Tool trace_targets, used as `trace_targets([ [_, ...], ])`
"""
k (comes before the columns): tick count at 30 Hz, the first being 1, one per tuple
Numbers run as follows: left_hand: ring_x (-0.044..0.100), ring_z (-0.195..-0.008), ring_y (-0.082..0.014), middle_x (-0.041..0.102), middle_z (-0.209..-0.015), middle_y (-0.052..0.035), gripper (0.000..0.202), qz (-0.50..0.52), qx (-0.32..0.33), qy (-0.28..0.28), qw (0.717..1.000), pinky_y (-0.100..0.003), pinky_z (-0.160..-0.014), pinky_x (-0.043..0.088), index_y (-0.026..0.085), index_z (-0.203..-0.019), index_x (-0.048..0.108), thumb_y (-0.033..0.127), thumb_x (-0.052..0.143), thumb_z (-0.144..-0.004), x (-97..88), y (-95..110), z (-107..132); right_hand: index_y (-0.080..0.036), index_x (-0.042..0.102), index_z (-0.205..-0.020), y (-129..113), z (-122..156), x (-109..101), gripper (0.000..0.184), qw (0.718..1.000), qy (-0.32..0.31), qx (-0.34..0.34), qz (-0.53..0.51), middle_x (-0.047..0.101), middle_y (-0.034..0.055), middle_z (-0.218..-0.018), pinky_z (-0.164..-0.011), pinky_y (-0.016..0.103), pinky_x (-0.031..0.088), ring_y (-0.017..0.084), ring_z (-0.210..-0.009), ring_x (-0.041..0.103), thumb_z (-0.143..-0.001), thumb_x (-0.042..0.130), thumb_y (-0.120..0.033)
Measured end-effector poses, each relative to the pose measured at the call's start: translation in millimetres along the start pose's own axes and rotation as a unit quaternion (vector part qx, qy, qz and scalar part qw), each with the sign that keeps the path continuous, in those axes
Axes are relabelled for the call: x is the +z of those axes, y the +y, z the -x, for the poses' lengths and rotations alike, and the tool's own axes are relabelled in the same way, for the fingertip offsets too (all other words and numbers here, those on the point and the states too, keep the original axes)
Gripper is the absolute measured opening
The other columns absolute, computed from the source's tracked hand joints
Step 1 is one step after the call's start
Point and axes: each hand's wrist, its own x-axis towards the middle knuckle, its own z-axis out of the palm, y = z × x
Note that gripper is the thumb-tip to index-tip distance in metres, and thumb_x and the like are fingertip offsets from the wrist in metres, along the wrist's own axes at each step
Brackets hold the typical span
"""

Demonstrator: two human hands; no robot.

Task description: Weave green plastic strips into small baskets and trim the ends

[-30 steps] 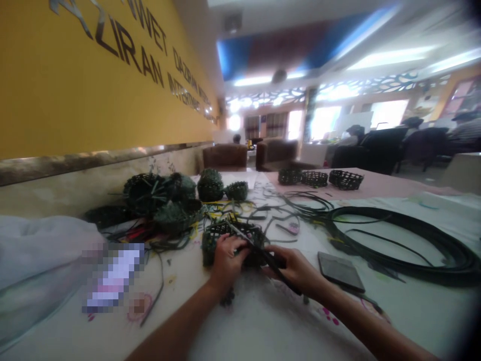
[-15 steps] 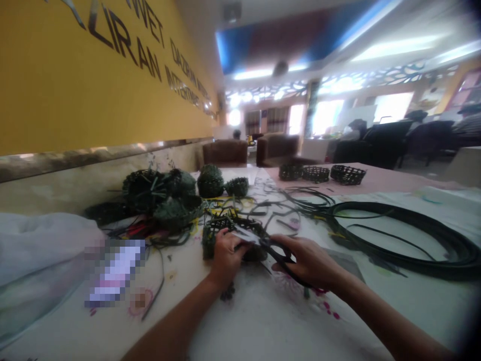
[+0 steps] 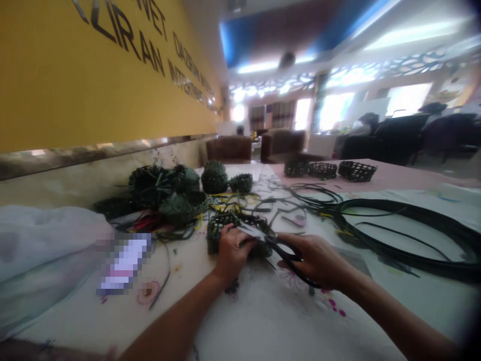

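Observation:
A dark green woven basket (image 3: 216,239) rests on the table in front of me. My left hand (image 3: 233,250) is closed on its near side, fingers at the rim, covering part of the weave. In my right hand (image 3: 319,260) is a pair of scissors (image 3: 287,253) with black handles, my fingers through the loops. The silvery blades reach left over the basket, right beside my left fingertips. What lies between the blades is too small and blurred to make out.
A big coil of dark green strip (image 3: 413,205) lies at the right. Loose strips (image 3: 263,203) are scattered behind the basket. More woven baskets (image 3: 184,205) are heaped at the left, and several (image 3: 356,171) stand at the back. A white plastic bag (image 3: 48,250) lies at the left edge.
The whole view has shifted slightly, so things appear a little further right. Both hands, the scissors and the basket keep nearly the same places relative to each other.

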Motion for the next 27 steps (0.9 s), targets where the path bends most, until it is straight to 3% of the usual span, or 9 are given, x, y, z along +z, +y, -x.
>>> trace_targets([
  [4,0.068,-0.086,-0.0188,0.076,-0.087,0.0008,0.006,-0.005,-0.016,0.002,1.0,-0.045,-0.109,0.032,0.024,-0.078,0.072,0.018,0.072,-0.081,0.9,2.1,0.3,-0.026,0.069,-0.108,12.2,-0.8,12.2,0.034,0.999,0.042,0.011,-0.022,0.073,0.0049,-0.079,-0.061,0.028,0.041,0.024,-0.069,0.066,-0.08,0.066,-0.045],
  [7,0.067,-0.085,-0.0176,0.076,-0.088,0.0006,0.006,0.001,-0.028,0.019,0.999,-0.043,-0.108,0.034,0.023,-0.08,0.071,0.017,0.073,-0.08,1.6,0.5,-1.1,-0.024,0.065,-0.117,26.8,-3.3,16.0,0.049,0.982,0.176,0.06,-0.029,0.073,0.0074,-0.083,-0.063,0.031,0.043,0.026,-0.071,0.067,-0.08,0.064,-0.055],
  [9,0.066,-0.084,-0.0175,0.075,-0.085,0.0002,0.005,-0.001,-0.027,0.033,0.999,-0.042,-0.105,0.037,0.022,-0.08,0.07,0.017,0.072,-0.08,0.8,-1.5,-2.4,-0.024,0.06,-0.125,37.8,-5.4,13.2,0.06,0.965,0.227,0.128,-0.006,0.073,0.0082,-0.084,-0.063,0.033,0.044,0.03,-0.073,0.068,-0.079,0.064,-0.061],
  [12,0.065,-0.084,-0.019,0.072,-0.084,-0.0019,0.005,-0.015,-0.021,0.013,1.0,-0.038,-0.093,0.045,0.021,-0.084,0.069,0.017,0.07,-0.08,-2.4,-6.2,-4.7,-0.025,0.056,-0.132,54.8,-8.3,7.4,0.066,0.957,0.19,0.216,0.045,0.074,0.0092,-0.087,-0.063,0.035,0.043,0.035,-0.078,0.068,-0.078,0.065,-0.061],
  [15,0.064,-0.087,-0.0193,0.069,-0.093,-0.0035,0.027,-0.019,0.002,-0.068,0.998,-0.033,-0.083,0.049,0.021,-0.103,0.065,0.013,0.067,-0.077,-7.9,-10.2,-7.5,-0.021,0.056,-0.132,68.7,-10.4,7.9,0.061,0.962,0.113,0.239,0.063,0.074,0.0113,-0.097,-0.066,0.034,0.044,0.034,-0.087,0.068,-0.079,0.065,-0.051],
  [18,0.063,-0.097,-0.0209,0.065,-0.108,-0.0051,0.053,-0.037,0.026,-0.119,0.992,-0.033,-0.088,0.049,0.023,-0.122,0.056,0.008,0.067,-0.073,-17.7,-9.3,-10.6,-0.02,0.059,-0.129,76.1,-11.1,12.5,0.048,0.964,0.063,0.243,0.085,0.072,0.0121,-0.109,-0.07,0.032,0.045,0.032,-0.097,0.067,-0.083,0.059,-0.036],
  [20,0.061,-0.106,-0.0236,0.065,-0.115,-0.0071,0.06,-0.075,0.042,-0.146,0.986,-0.036,-0.095,0.047,0.024,-0.128,0.052,0.007,0.068,-0.072,-27.6,-6.6,-13.5,-0.018,0.062,-0.123,79.0,-10.5,14.5,0.041,0.961,0.048,0.249,0.112,0.071,0.0135,-0.111,-0.073,0.033,0.044,0.031,-0.101,0.066,-0.085,0.054,-0.029],
  [24,0.059,-0.114,-0.0283,0.067,-0.117,-0.0084,0.054,-0.163,0.056,-0.172,0.97,-0.043,-0.102,0.039,0.024,-0.123,0.058,0.014,0.073,-0.073,-51.1,-6.1,-23.0,-0.013,0.064,-0.113,86.4,-7.9,14.8,0.032,0.951,0.03,0.262,0.162,0.07,0.0178,-0.108,-0.078,0.035,0.043,0.032,-0.103,0.064,-0.088,0.05,-0.027],
  [27,0.062,-0.109,-0.0295,0.07,-0.108,-0.007,0.032,-0.211,0.031,-0.22,0.952,-0.045,-0.1,0.037,0.023,-0.102,0.069,0.022,0.077,-0.072,-63.0,-12.6,-29.6,-0.011,0.066,-0.111,90.4,-6.7,14.1,0.03,0.946,0.031,0.262,0.191,0.069,0.0196,-0.106,-0.081,0.038,0.043,0.034,-0.103,0.063,-0.09,0.05,-0.026],
])
